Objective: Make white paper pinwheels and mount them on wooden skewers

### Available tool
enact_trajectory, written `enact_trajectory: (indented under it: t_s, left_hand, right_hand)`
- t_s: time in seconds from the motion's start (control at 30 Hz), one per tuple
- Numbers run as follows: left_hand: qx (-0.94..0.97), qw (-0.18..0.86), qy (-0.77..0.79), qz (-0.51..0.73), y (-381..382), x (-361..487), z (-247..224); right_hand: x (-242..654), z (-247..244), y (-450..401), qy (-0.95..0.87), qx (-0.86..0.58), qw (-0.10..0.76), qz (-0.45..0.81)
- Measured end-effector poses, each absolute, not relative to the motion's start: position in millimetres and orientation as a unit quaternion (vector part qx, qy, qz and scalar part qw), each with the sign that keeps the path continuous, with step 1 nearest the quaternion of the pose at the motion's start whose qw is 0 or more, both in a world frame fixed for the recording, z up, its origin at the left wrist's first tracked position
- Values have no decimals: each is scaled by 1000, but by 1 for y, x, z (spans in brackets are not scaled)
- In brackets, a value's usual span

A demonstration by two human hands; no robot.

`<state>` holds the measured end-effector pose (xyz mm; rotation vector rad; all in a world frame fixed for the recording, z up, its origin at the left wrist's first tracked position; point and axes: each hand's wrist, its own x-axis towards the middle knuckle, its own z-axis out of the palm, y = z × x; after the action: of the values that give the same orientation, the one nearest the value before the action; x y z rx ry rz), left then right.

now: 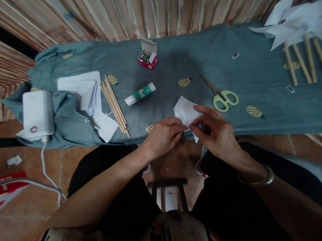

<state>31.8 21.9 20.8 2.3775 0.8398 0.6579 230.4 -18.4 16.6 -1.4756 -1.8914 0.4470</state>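
Note:
A piece of white paper (186, 110), partly folded, is held between my two hands at the front edge of the cloth-covered table. My left hand (165, 136) pinches its lower left part, fingers pressed together. On the other side, my right hand (213, 130) grips the paper's right side between thumb and fingers, its fingertips close to those of my left hand. Part of the paper is hidden behind the right fingers. Green-handled scissors (221, 98) lie just beyond my right hand, and a glue stick (140, 94) rests beyond my left hand.
Wooden sticks (114, 106) and white paper sheets (83, 90) lie at left, near a white box with a cable (38, 113). A small red box (148, 57) of metal pieces stands open at the back. Paper pinwheels (292, 24) on sticks lie at the far right.

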Motion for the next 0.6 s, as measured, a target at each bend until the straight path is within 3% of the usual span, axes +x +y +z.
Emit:
enact_trajectory:
  t_s: [0.6]
  left_hand:
    - [875, 293, 324, 210, 21, 32, 23]
  right_hand:
    - [223, 10, -22, -807, -507, 288, 93]
